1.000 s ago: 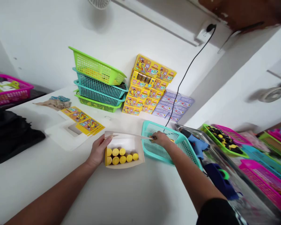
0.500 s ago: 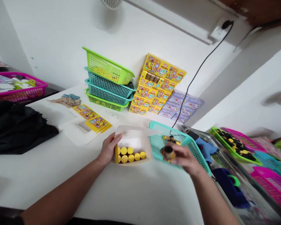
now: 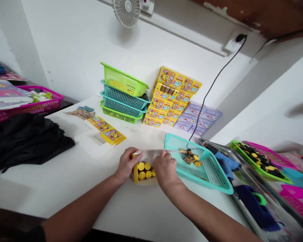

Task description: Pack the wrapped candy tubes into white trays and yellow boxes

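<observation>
An open box [image 3: 135,173] with a yellow side lies on the white table, its opening facing me. Inside it stand several small cylinders with yellow ends [image 3: 141,175]. My left hand [image 3: 127,165] grips the box's left edge, thumb on top. My right hand [image 3: 166,168] is at the right part of the opening with its fingers curled, and it covers what is behind it; whether it holds a cylinder is hidden. To the right, a turquoise basket [image 3: 217,181] holds several loose black and yellow cylinders [image 3: 189,158].
Stacked green and teal baskets [image 3: 123,101] stand at the back beside piled yellow boxes [image 3: 164,104] and purple boxes [image 3: 199,117]. Flat yellow cartons [image 3: 112,134] and black cloth [image 3: 32,141] lie left. A blue glue gun [image 3: 224,161] is right of the turquoise basket.
My right hand has moved left from over the turquoise basket, with the cylinder it carried, to the box opening. That cylinder is no longer visible. The view has shifted slightly.
</observation>
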The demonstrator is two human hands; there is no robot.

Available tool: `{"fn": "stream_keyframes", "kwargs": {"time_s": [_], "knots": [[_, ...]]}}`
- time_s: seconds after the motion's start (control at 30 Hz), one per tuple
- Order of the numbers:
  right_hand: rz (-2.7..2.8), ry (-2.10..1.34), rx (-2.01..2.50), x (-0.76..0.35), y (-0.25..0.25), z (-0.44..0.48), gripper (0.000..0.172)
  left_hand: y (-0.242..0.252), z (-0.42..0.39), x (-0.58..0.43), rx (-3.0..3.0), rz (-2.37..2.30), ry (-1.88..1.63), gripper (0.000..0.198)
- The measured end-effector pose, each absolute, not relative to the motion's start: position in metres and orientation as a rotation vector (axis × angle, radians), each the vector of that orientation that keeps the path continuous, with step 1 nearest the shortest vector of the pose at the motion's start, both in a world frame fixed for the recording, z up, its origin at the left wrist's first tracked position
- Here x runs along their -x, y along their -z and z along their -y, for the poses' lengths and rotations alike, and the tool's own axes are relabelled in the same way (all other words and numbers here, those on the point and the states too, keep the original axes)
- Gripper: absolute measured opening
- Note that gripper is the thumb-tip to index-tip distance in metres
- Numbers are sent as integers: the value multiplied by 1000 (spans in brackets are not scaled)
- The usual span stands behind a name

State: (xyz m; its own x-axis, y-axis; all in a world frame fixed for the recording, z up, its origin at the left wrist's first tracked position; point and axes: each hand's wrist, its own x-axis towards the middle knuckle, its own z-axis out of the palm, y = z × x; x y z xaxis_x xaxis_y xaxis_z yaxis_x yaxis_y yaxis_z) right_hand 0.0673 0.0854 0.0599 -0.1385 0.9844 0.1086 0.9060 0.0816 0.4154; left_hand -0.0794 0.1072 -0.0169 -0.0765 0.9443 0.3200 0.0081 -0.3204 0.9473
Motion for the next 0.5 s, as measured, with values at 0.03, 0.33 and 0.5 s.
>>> {"fn": "stream_keyframes", "kwargs": {"time_s": [0.03, 0.33, 0.5], "knots": [[-2124, -590, -1917, -65, -57, -86, 39, 17, -106, 79, -1433, -1091, -1511, 29], [-2367, -300, -1669, -85, -63, -85, 30, 15, -104, 78, -1466, -1081, -1533, 27], [-2533, 63, -1916, -118, -73, -82, 25, 9, -101, 78, -1451, -1091, -1529, 26]]}}
